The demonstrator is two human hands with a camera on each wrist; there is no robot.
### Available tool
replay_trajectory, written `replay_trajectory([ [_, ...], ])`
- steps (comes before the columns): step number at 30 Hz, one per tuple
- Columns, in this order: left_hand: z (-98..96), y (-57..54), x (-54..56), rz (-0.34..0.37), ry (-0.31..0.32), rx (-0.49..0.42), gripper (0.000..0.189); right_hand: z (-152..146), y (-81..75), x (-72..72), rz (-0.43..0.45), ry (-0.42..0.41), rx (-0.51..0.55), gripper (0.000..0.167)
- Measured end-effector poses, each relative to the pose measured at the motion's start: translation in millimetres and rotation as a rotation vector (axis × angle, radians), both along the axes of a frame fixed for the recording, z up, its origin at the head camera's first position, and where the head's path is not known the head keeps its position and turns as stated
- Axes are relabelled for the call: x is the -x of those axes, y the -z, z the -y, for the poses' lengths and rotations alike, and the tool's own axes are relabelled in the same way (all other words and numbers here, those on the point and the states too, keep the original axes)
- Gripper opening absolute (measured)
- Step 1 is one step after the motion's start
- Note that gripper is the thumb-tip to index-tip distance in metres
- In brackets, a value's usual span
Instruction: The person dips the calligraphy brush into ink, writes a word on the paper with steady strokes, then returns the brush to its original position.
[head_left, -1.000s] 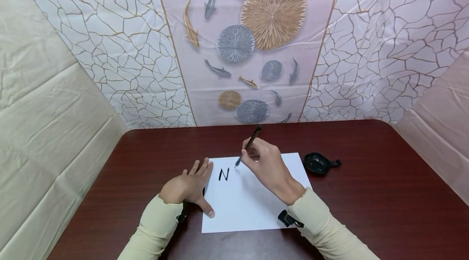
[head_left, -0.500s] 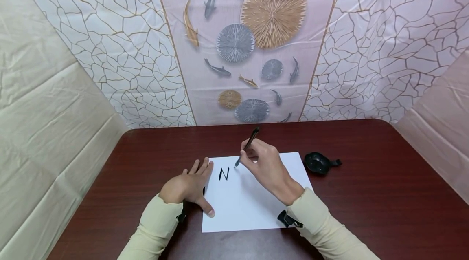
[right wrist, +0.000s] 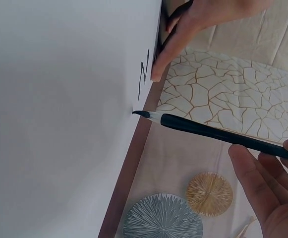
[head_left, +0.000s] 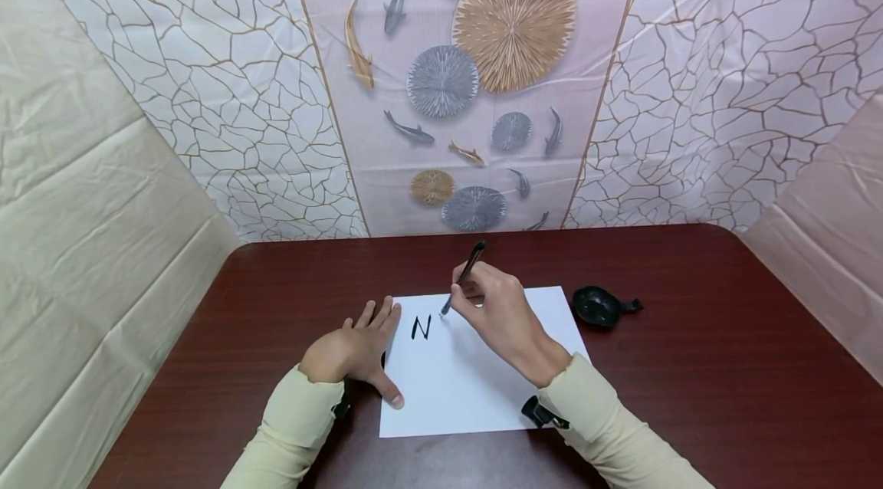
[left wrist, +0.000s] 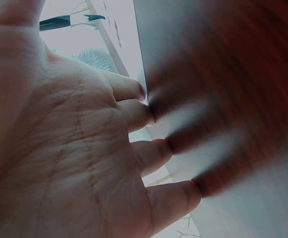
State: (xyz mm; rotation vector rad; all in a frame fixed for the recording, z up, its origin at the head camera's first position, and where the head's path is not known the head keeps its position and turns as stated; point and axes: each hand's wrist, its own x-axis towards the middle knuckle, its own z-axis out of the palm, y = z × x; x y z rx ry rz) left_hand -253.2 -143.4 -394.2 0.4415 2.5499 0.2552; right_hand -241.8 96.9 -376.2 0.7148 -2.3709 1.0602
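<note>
A white sheet of paper [head_left: 455,389] lies on the table, with a black letter N [head_left: 421,327] near its upper left. My right hand [head_left: 507,313] pinches a dark-handled brush [head_left: 472,262] between thumb and fingers. In the right wrist view the brush [right wrist: 208,130] has a white bristle base and a black inked tip, which touches the paper or hovers just off it, right of the N. Fingers spread, my left hand [head_left: 355,351] rests on the sheet's left edge. The left wrist view shows its palm [left wrist: 79,144] and fingertips against the table.
Right of the paper stands a small black dish [head_left: 599,307] with a short handle. The dark red-brown table [head_left: 697,366] ends at a patterned cloth backdrop [head_left: 510,167]. Pale cloth walls [head_left: 103,205] flank it.
The upper end of the brush has tipped slightly left and down, and my right hand has shifted a little left. My left hand, the paper and the N look the same.
</note>
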Motion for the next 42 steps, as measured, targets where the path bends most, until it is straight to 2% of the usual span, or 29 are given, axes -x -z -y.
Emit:
replay_trajectory([
  [42, 1.1, 1.8, -0.4, -0.019, 0.016, -0.01, 0.148, 2.4, -1.2, -2.2, 0.021, -0.021, -0.015, 0.014],
])
